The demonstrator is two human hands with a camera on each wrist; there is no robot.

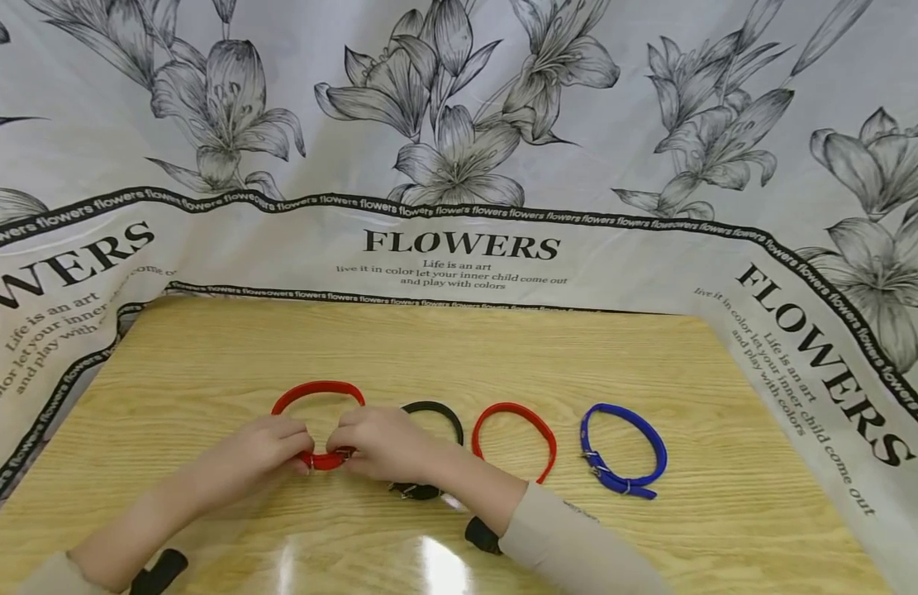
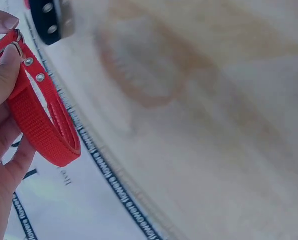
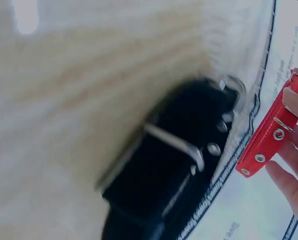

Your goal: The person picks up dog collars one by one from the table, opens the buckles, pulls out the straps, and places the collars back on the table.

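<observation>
A red collar [image 1: 319, 387] with metal eyelets and a buckle is looped between both hands at the left of the table. My left hand [image 1: 261, 450] pinches its strap on the left side; in the left wrist view the thumb presses near a metal ring of the red collar [image 2: 43, 125]. On the buckle side my right hand [image 1: 387, 446] grips the same collar, and the right wrist view shows fingers around the red strap [image 3: 269, 135] with its eyelets. Just behind the right hand lies a black collar [image 1: 447, 413], partly hidden by that hand and forearm.
Farther right on the wooden table [image 1: 503, 351] lie a second red collar [image 1: 551, 438], partly covered by the right forearm, and a buckled blue collar [image 1: 655, 450]. A white cloth with printed flowers [image 1: 459, 165] hangs behind the table and along its sides.
</observation>
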